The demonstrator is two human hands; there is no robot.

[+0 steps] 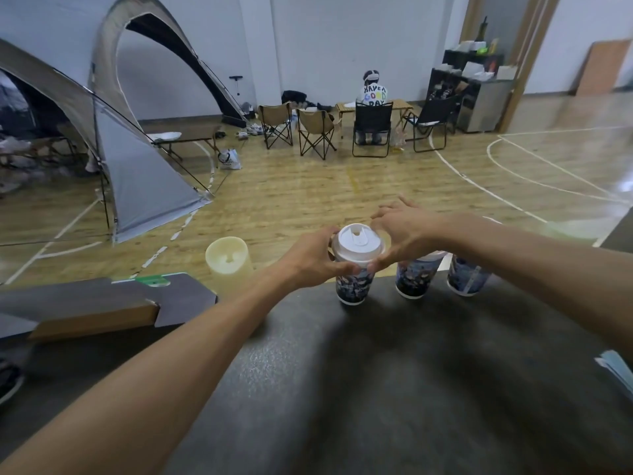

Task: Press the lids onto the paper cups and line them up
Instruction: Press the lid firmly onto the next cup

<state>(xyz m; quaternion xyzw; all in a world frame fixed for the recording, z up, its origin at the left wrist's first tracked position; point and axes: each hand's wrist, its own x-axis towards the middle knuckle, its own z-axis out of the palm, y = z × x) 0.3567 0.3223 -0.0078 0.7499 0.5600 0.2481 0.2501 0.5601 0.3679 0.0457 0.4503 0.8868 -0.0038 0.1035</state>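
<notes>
Paper cups with a dark blue printed pattern stand in a row of three at the far edge of your dark speckled tabletop (pixel 394 389). Your left hand (pixel 310 260) and right hand (pixel 402 231) close around the leftmost printed cup (pixel 352 284) from either side, fingers gripping the rim of its white plastic sip lid (pixel 358 243). The middle printed cup (pixel 416 277) and right printed cup (pixel 467 275) sit just beside it; your right forearm hides their tops, so you cannot tell whether they carry lids. A cream cylindrical candle-like object (pixel 228 262) stands left of the cups, next to a flat grey and brown cardboard box (pixel 96 308). Beyond the table lies a wooden gym floor (pixel 308 190) with white court lines, a grey dome tent (pixel 137 159) at left, folding camp chairs (pixel 315 132), and a seated person (pixel 371 94) facing away. A pale blue item at the right edge is cut off.
</notes>
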